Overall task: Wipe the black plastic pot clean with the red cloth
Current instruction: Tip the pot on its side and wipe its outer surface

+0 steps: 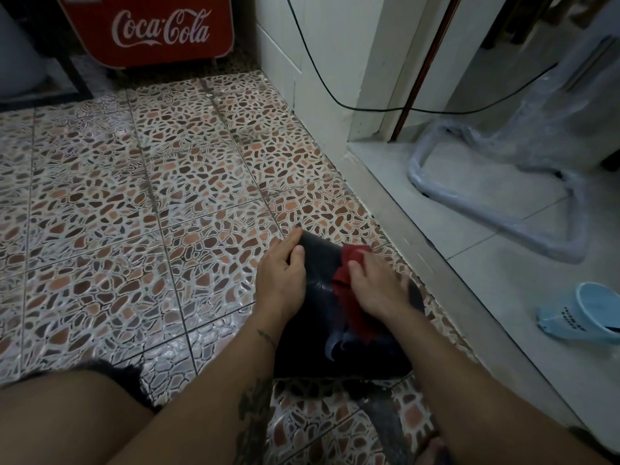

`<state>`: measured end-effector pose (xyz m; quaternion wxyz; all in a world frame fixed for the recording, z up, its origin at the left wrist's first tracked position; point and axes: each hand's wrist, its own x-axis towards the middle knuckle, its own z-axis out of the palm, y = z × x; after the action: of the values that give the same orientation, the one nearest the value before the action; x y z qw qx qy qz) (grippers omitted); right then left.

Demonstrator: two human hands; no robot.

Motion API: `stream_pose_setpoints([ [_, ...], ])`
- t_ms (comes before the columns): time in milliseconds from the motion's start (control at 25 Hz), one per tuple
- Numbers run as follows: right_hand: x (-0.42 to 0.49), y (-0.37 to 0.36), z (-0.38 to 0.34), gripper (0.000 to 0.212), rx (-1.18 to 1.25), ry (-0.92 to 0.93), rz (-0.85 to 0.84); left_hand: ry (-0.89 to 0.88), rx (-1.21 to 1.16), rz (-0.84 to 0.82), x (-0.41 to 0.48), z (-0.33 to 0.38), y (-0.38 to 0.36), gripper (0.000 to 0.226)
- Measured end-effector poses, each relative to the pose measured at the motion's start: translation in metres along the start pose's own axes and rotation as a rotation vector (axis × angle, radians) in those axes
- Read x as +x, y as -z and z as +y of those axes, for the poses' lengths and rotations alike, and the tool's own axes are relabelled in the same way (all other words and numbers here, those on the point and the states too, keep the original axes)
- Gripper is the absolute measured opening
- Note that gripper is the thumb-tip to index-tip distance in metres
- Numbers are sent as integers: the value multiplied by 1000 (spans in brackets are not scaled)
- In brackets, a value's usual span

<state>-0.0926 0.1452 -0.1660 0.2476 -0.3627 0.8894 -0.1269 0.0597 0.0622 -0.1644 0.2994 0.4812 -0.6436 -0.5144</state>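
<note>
The black plastic pot [318, 263] lies on its side on the pebble-patterned floor tiles, low and right of centre in the head view. My left hand [281, 273] grips its left wall, fingers curled over the far end. My right hand [379, 286] presses the red cloth [345, 283] against the pot's upper side. The cloth trails down the pot towards me, and part of it is hidden under my palm. My forearms cover the pot's near end.
A raised grey step [436, 263] runs diagonally just right of the pot. Beyond it lie a light blue slipper [583, 313] and a plastic-wrapped metal frame [503, 203]. A red Coca-Cola cooler [151, 31] stands at the back. A black cable [335, 95] hangs along the wall. My bare knee [67, 407] is at lower left.
</note>
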Motion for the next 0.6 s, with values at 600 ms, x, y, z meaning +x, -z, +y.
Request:
stream_pose_setpoints([
  [600, 9, 6, 55, 48, -118, -105, 100, 39, 67, -38, -1, 0, -6, 44],
])
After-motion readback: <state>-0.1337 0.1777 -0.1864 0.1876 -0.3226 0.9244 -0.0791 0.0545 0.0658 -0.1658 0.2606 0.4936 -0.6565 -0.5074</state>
